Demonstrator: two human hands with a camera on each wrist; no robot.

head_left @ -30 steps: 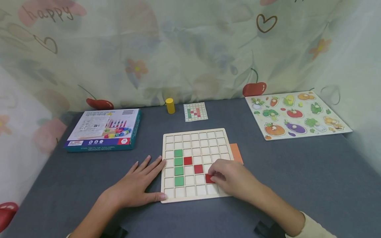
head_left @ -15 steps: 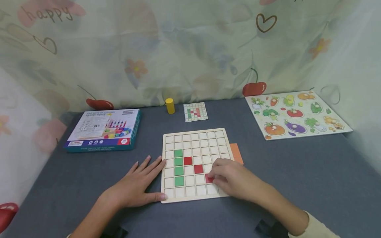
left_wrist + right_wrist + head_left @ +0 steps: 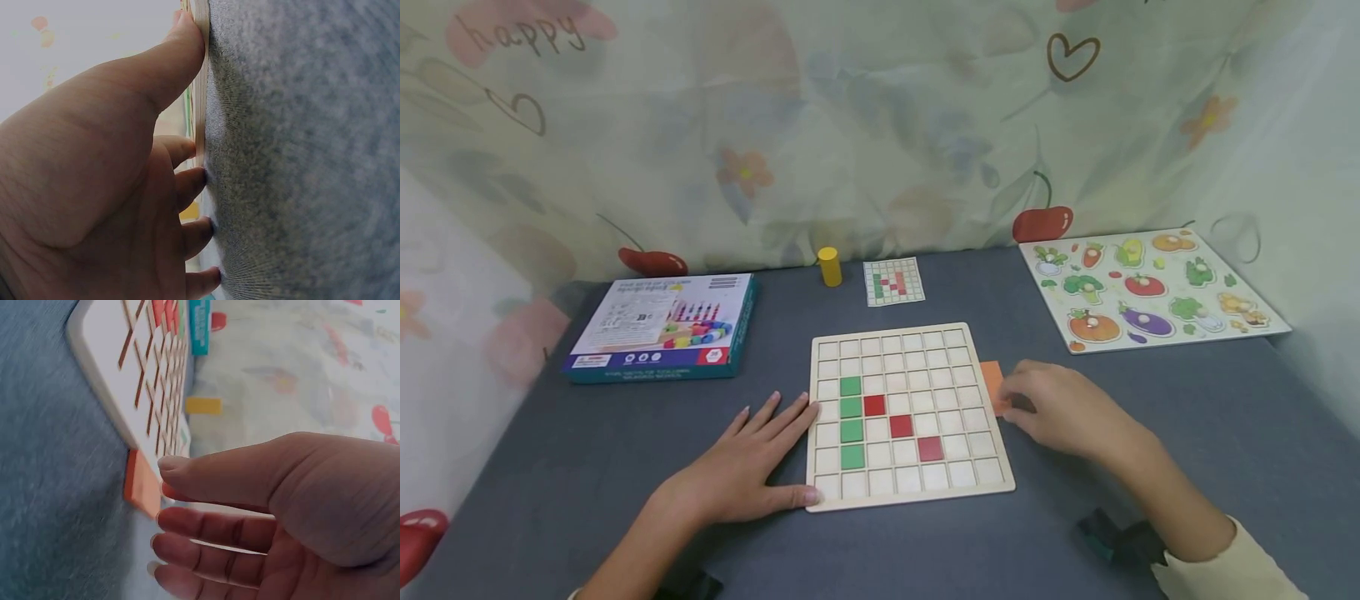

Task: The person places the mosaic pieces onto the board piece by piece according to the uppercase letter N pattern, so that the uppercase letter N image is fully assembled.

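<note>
Orange piece [image 3: 990,379] is seen on desk [image 3: 760,550], approx 2 o'clock off centre of board [image 3: 892,362], long axis running approx 11–5. It's located approx 9–10 o'clock from RH [image 3: 1069,407], the nearer hand; RH grip is part-spread, fingers loosely bent, nothing seen held, contact unclear. Board's 9 o'clock edge is touched by straight-fingered LH [image 3: 737,475].

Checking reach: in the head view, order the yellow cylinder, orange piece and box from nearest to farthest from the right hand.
1. Orange piece, by the right hand, on its left
2. Yellow cylinder, at the back
3. Box, far left
</note>
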